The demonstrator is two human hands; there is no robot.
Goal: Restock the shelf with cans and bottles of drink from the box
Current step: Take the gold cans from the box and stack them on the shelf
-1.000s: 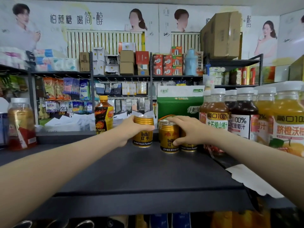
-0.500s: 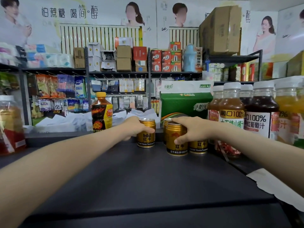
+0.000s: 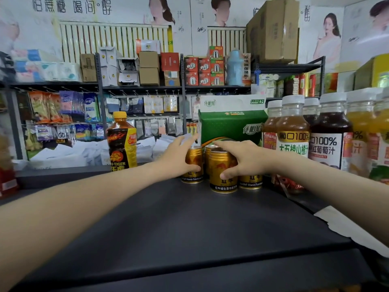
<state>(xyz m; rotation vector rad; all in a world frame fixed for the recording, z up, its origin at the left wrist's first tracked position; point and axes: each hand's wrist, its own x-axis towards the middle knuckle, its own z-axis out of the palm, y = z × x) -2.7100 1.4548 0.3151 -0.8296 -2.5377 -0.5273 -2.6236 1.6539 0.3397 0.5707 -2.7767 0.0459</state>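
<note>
Several gold drink cans stand grouped at the back of the dark shelf (image 3: 189, 224). My left hand (image 3: 179, 157) curls round the leftmost gold can (image 3: 193, 165), thumb at its front. My right hand (image 3: 246, 159) grips the front gold can (image 3: 223, 175), thumb on its side and fingers over its top. Another gold can (image 3: 250, 182) stands behind my right hand, and one more can (image 3: 208, 152) shows between the two held ones. The box with the stock is out of view.
A dark tiger-label bottle (image 3: 122, 142) with an orange cap stands left of the cans. A green and white carton (image 3: 231, 123) sits behind them. Juice bottles (image 3: 294, 135) with white caps crowd the right side. White paper (image 3: 349, 226) lies at the shelf's right edge.
My left hand has slid its can rightward until it stands against the group. My right hand stays on the front can. The camera has moved closer.
</note>
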